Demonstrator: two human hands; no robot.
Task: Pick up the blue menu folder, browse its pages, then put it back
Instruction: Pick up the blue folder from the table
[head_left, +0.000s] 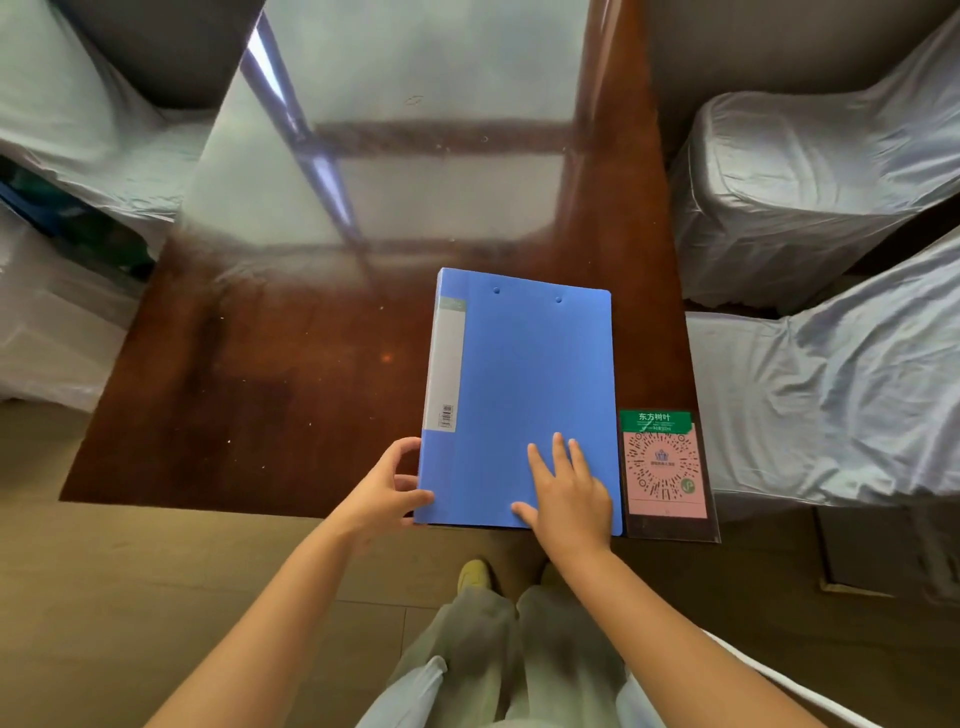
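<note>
The blue menu folder (524, 374) lies closed and flat on the glossy dark wooden table (270, 374), near the table's front right edge, with a grey label strip along its left side. My left hand (387, 486) curls around the folder's lower left corner, fingers on its spine edge. My right hand (569, 491) rests palm down on the cover near the lower right, fingers spread.
A pink QR-code card (666, 470) in a clear sleeve lies just right of the folder. Chairs under plastic covers stand to the right (810, 197) and left (78, 130) of the table. Wood floor and my legs (519, 649) are below.
</note>
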